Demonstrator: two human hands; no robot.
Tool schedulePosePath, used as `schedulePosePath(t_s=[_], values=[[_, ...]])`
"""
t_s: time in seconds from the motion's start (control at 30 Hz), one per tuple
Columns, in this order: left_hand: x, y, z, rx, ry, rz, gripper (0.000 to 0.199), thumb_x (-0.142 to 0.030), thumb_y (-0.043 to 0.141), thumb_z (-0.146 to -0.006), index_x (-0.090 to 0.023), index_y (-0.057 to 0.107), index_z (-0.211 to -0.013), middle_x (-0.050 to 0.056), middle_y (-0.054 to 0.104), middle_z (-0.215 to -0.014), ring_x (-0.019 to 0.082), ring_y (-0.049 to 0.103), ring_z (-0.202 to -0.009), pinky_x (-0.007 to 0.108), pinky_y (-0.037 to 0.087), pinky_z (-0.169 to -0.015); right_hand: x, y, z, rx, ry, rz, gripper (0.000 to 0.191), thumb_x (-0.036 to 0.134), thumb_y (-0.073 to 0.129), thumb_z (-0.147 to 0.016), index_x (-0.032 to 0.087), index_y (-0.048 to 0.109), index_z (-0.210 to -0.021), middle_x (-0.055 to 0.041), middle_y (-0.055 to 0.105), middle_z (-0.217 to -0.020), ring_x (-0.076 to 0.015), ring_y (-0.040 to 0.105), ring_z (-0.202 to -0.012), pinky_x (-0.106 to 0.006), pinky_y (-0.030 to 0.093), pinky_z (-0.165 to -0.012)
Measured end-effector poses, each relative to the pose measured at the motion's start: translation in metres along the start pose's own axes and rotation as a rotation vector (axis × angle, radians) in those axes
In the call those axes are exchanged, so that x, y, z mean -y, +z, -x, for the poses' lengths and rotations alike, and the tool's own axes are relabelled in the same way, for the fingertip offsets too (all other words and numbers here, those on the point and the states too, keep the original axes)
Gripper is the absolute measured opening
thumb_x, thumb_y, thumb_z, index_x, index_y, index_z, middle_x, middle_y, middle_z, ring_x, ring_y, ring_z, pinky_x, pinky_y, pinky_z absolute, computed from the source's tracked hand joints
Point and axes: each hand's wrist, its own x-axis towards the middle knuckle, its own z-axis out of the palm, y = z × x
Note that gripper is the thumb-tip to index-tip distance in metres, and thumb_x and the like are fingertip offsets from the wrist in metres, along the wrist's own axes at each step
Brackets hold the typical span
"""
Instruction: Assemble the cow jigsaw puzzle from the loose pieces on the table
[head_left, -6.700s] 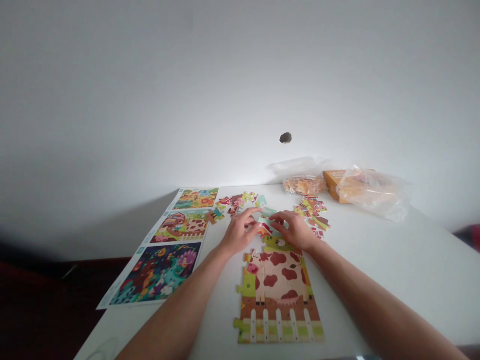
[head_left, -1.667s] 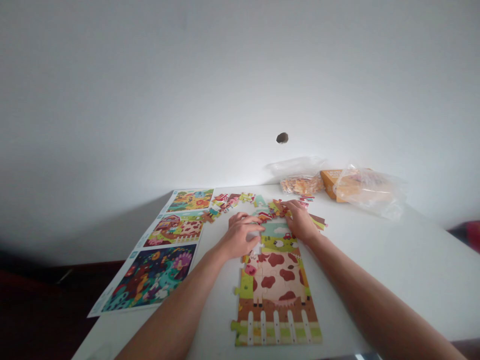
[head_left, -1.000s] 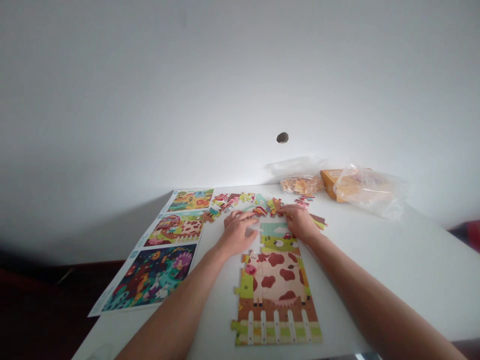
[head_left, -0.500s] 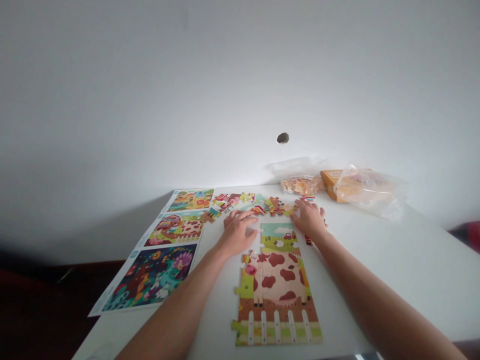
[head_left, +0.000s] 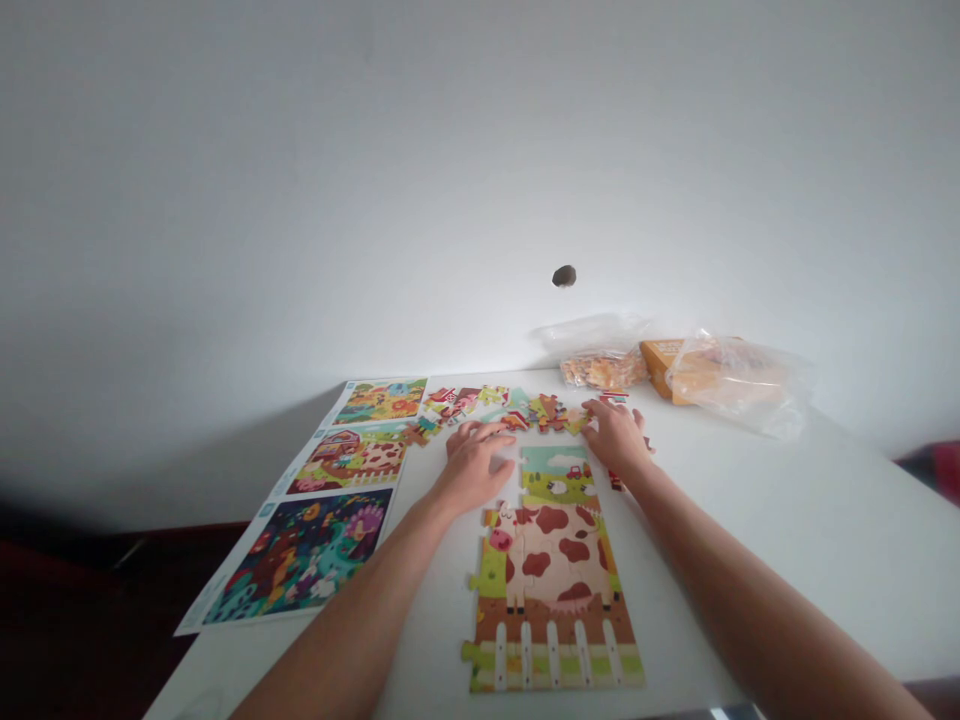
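A partly joined jigsaw puzzle [head_left: 559, 560] lies flat in front of me, showing a brown-spotted cow, a white fence, and sheep and a red tractor at the top. My left hand [head_left: 478, 462] rests to the left of its upper end, thumb apart and fingers bent forward near loose puzzle pieces [head_left: 516, 420]. On the other side, my right hand [head_left: 616, 436] hovers over or touches pieces beside the puzzle's top right corner, its fingers apart. Its fingertips are close to a cluster of pieces [head_left: 549, 410]; whether they touch one I cannot tell. Some pieces are partly hidden under this hand.
To the left lies a picture sheet [head_left: 281, 487] with three printed scenes, the middle one with the cow. At the back stand a clear bag of pieces [head_left: 604, 370] and an orange box [head_left: 660, 368] under clear plastic. A white wall [head_left: 480, 200] with a hole rises behind the table.
My right hand has shifted slightly to the left over the loose pieces. My left hand stays in place, and the joined puzzle looks the same.
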Motion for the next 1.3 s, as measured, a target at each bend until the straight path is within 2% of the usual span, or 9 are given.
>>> schedulePosePath(t_s=[0.2, 0.37, 0.5, 0.6, 0.8, 0.97, 1.07, 1.2, 1.3], values=[[-0.001, -0.001, -0.001, 0.014, -0.007, -0.009, 0.032, -0.028, 0.061, -0.082, -0.027, 0.071, -0.113, 0.002, 0.062, -0.131, 0.030, 0.047, -0.120, 0.049, 0.037, -0.106, 0.003, -0.003, 0.000, -0.030, -0.053, -0.075, 0.044, 0.020, 0.053, -0.082, 0.024, 0.060, -0.125, -0.0049, 0.069, -0.116, -0.0267, 0.052, -0.120, -0.050, 0.022, -0.110], [0.000, 0.001, 0.000, 0.007, -0.006, -0.003, 0.033, -0.028, 0.062, -0.082, -0.028, 0.071, -0.113, 0.002, 0.062, -0.131, 0.030, 0.047, -0.121, 0.049, 0.037, -0.106, -0.001, -0.007, 0.000, -0.155, 0.093, -0.023, 0.059, 0.009, 0.048, -0.076, 0.022, 0.055, -0.134, -0.0102, 0.062, -0.130, -0.0293, 0.047, -0.125, -0.055, 0.021, -0.110], [0.001, 0.001, 0.000, 0.004, -0.005, 0.000, 0.032, -0.028, 0.062, -0.082, -0.028, 0.071, -0.113, 0.001, 0.061, -0.132, 0.030, 0.046, -0.121, 0.049, 0.037, -0.107, -0.009, -0.007, -0.003, -0.072, 0.180, 0.009, 0.054, 0.013, 0.047, -0.081, 0.021, 0.054, -0.134, -0.0125, 0.062, -0.128, -0.0342, 0.046, -0.125, -0.065, 0.020, -0.106], [0.001, 0.001, 0.000, 0.012, -0.007, -0.001, 0.032, -0.028, 0.062, -0.082, -0.028, 0.071, -0.113, 0.001, 0.061, -0.132, 0.030, 0.046, -0.121, 0.049, 0.037, -0.107, -0.013, -0.006, -0.006, -0.052, 0.179, 0.026, 0.047, 0.019, 0.048, -0.086, 0.021, 0.056, -0.132, -0.0121, 0.063, -0.127, -0.0354, 0.047, -0.124, -0.065, 0.021, -0.106], [0.000, 0.000, 0.000, 0.014, -0.017, -0.011, 0.033, -0.028, 0.062, -0.082, -0.028, 0.071, -0.113, 0.001, 0.062, -0.131, 0.029, 0.047, -0.120, 0.047, 0.037, -0.107, -0.013, -0.004, -0.007, -0.083, 0.186, 0.040, 0.043, 0.026, 0.052, -0.089, 0.021, 0.055, -0.131, -0.0118, 0.064, -0.124, -0.0349, 0.048, -0.121, -0.059, 0.025, -0.104], [0.000, 0.000, 0.001, 0.015, -0.022, -0.022, 0.033, -0.029, 0.061, -0.082, -0.029, 0.071, -0.114, 0.000, 0.061, -0.132, 0.029, 0.047, -0.122, 0.047, 0.038, -0.107, -0.016, 0.000, -0.009, -0.148, 0.161, -0.010, 0.047, 0.027, 0.060, -0.083, 0.021, 0.054, -0.130, -0.0134, 0.063, -0.120, -0.0337, 0.053, -0.115, -0.052, 0.032, -0.101], [0.000, 0.000, 0.001, 0.019, -0.024, -0.023, 0.033, -0.029, 0.061, -0.082, -0.029, 0.071, -0.114, 0.000, 0.061, -0.132, 0.030, 0.047, -0.122, 0.048, 0.037, -0.107, -0.018, 0.002, -0.012, -0.231, 0.071, -0.149, 0.042, 0.025, 0.060, -0.084, 0.020, 0.056, -0.126, -0.0128, 0.063, -0.116, -0.0272, 0.059, -0.105, -0.043, 0.040, -0.096], [-0.001, 0.000, 0.000, 0.020, -0.021, -0.021, 0.032, -0.029, 0.060, -0.083, -0.029, 0.071, -0.113, 0.000, 0.061, -0.132, 0.030, 0.046, -0.121, 0.048, 0.037, -0.107, -0.014, 0.001, -0.013, -0.328, -0.061, -0.395, 0.033, 0.033, 0.063, -0.085, 0.018, 0.062, -0.114, -0.0072, 0.068, -0.094, -0.0207, 0.063, -0.085, -0.031, 0.046, -0.080], [-0.001, 0.000, 0.000, 0.018, -0.023, -0.017, 0.032, -0.029, 0.061, -0.082, -0.029, 0.071, -0.112, 0.000, 0.061, -0.132, 0.029, 0.047, -0.121, 0.048, 0.037, -0.107, -0.009, -0.003, -0.011, -0.303, -0.057, -0.514, 0.032, 0.041, 0.068, -0.081, 0.019, 0.068, -0.103, -0.0035, 0.070, -0.084, -0.0190, 0.064, -0.078, -0.029, 0.046, -0.075]])
